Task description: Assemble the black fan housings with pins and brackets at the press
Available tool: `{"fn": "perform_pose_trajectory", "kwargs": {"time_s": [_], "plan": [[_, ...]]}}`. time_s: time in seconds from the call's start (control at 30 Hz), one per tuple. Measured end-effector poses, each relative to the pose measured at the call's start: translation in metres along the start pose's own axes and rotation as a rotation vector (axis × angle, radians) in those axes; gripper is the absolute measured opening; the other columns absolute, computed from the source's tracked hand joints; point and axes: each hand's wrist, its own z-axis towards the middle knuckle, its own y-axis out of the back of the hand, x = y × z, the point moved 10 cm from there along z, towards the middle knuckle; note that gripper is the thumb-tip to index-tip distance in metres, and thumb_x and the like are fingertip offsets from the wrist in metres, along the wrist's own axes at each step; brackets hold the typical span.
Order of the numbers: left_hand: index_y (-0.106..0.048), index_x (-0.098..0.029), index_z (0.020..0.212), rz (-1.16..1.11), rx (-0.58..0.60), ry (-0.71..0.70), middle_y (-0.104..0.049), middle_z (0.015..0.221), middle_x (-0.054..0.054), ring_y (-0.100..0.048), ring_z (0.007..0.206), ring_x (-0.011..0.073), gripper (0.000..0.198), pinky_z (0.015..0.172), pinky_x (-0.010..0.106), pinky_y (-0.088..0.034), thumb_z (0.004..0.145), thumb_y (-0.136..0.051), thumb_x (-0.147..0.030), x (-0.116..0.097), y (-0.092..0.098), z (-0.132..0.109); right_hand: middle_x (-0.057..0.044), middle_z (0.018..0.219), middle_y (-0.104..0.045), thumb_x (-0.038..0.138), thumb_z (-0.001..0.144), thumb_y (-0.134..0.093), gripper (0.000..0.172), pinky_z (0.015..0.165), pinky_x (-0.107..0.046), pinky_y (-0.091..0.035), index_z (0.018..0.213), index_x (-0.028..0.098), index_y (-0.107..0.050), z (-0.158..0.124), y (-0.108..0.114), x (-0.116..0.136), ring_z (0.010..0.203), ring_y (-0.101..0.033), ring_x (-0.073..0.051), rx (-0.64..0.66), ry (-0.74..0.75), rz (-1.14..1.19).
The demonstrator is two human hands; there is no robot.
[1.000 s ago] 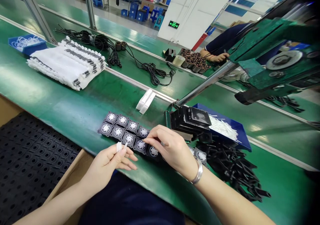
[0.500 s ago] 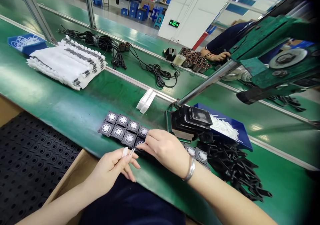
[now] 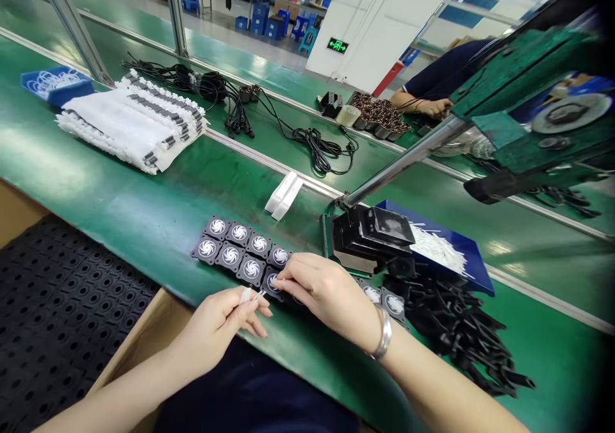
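My left hand (image 3: 223,324) is closed in a pinch on a few thin white sticks (image 3: 260,296), whose ends jut out past the thumb. A white wrap sits round one of its fingers. My right hand (image 3: 331,295) has thumb and forefinger pressed together over a black square fan-like piece (image 3: 273,280) with a white swirl. Whatever sits between those fingertips is too small to make out. More of the same swirl-faced pieces (image 3: 230,254) lie in two rows left of the right hand, and others (image 3: 394,303) show beyond its wrist.
A green hand press (image 3: 523,113) rises at right over a black block (image 3: 372,228). Behind it is a blue tray (image 3: 473,279) of white sticks; black parts (image 3: 461,330) are heaped nearby. White blocks (image 3: 284,195), a sleeve stack (image 3: 125,125) and black cables (image 3: 319,148) lie farther off.
My right hand has moved slightly right, away from the sticks at my left fingertips, and its fingertips now meet over a swirl-faced piece. My left hand keeps its pinch.
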Motion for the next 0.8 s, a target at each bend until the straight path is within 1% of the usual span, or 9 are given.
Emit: {"fn": "perform_pose_trajectory", "kwargs": {"time_s": [0.07, 0.13, 0.2, 0.27, 0.37, 0.43, 0.53, 0.67, 0.8], "plan": [[-0.068, -0.016, 0.099, -0.024, -0.005, -0.001, -0.072, 0.097, 0.008, -0.072, 0.08, 0.0182, 0.035, 0.077, 0.029, -0.058, 0.098, -0.048, -0.044, 0.0, 0.001, 0.001, -0.004, 0.074, -0.062, 0.044, 0.098, -0.051, 0.032, 0.064, -0.028, -0.046, 0.081, 0.018, -0.061, 0.002, 0.007, 0.003, 0.07, -0.058, -0.016, -0.006, 0.03, -0.07], [-0.069, -0.016, 0.099, -0.051, -0.003, -0.001, -0.072, 0.099, 0.009, -0.072, 0.083, 0.0187, 0.034, 0.079, 0.029, -0.058, 0.098, -0.049, -0.044, 0.0, 0.001, 0.001, -0.006, 0.078, -0.063, 0.052, 0.092, -0.056, 0.036, 0.067, -0.031, -0.048, 0.088, 0.017, -0.062, 0.003, 0.028, 0.006, 0.074, -0.059, -0.019, -0.116, 0.016, -0.1], [-0.068, -0.015, 0.1, -0.058, 0.011, -0.016, -0.071, 0.099, 0.009, -0.072, 0.083, 0.0189, 0.034, 0.08, 0.03, -0.059, 0.098, -0.048, -0.043, -0.003, -0.002, 0.001, -0.008, 0.087, -0.065, 0.052, 0.089, -0.062, 0.039, 0.071, -0.032, -0.05, 0.103, 0.017, -0.062, 0.001, 0.047, 0.01, 0.078, -0.061, -0.019, -0.217, -0.022, -0.032], [-0.068, -0.015, 0.099, -0.047, 0.035, -0.043, -0.07, 0.096, 0.009, -0.073, 0.083, 0.0191, 0.034, 0.079, 0.031, -0.059, 0.099, -0.048, -0.043, -0.007, -0.006, 0.0, -0.006, 0.088, -0.067, 0.043, 0.091, -0.063, 0.031, 0.071, -0.028, -0.051, 0.111, 0.019, -0.062, 0.002, 0.043, 0.017, 0.077, -0.062, -0.016, -0.155, -0.022, 0.148], [-0.068, -0.015, 0.096, -0.034, 0.06, -0.076, -0.07, 0.091, 0.008, -0.073, 0.08, 0.0193, 0.035, 0.077, 0.031, -0.06, 0.099, -0.047, -0.042, -0.011, -0.01, -0.001, -0.002, 0.08, -0.067, 0.029, 0.096, -0.058, 0.013, 0.067, -0.022, -0.05, 0.092, 0.02, -0.066, 0.004, 0.016, 0.027, 0.073, -0.062, -0.012, 0.013, -0.031, 0.399], [-0.068, -0.015, 0.095, -0.056, 0.043, -0.08, -0.071, 0.091, 0.008, -0.073, 0.079, 0.0195, 0.036, 0.076, 0.031, -0.06, 0.099, -0.047, -0.044, -0.012, -0.009, -0.002, -0.001, 0.076, -0.066, 0.024, 0.096, -0.059, 0.019, 0.067, -0.021, -0.05, 0.078, 0.019, -0.065, 0.007, 0.009, 0.026, 0.072, -0.062, -0.011, 0.014, -0.06, 0.479], [-0.067, -0.014, 0.099, -0.119, -0.043, -0.06, -0.072, 0.093, 0.01, -0.073, 0.078, 0.0205, 0.038, 0.075, 0.033, -0.06, 0.098, -0.047, -0.047, -0.008, 0.002, -0.003, -0.001, 0.079, -0.069, 0.024, 0.094, -0.062, 0.016, 0.069, -0.022, -0.052, 0.08, 0.019, -0.067, 0.015, 0.019, 0.009, 0.073, -0.065, -0.012, -0.097, -0.13, 0.563], [-0.066, -0.014, 0.103, -0.154, -0.116, -0.025, -0.073, 0.093, 0.011, -0.073, 0.08, 0.0212, 0.039, 0.078, 0.034, -0.059, 0.097, -0.049, -0.049, -0.001, 0.013, -0.003, -0.001, 0.09, -0.075, 0.024, 0.094, -0.061, 0.01, 0.076, -0.025, -0.055, 0.093, 0.021, -0.07, 0.025, 0.04, -0.026, 0.082, -0.07, -0.015, -0.274, -0.268, 0.436], [-0.066, -0.015, 0.104, -0.143, -0.092, 0.01, -0.072, 0.097, 0.01, -0.073, 0.083, 0.021, 0.039, 0.08, 0.034, -0.059, 0.097, -0.05, -0.05, 0.005, 0.009, -0.003, 0.001, 0.089, -0.076, 0.018, 0.094, -0.059, 0.011, 0.076, -0.025, -0.053, 0.094, 0.022, -0.07, 0.038, 0.033, -0.03, 0.081, -0.071, -0.015, -0.236, -0.201, 0.22]]}}
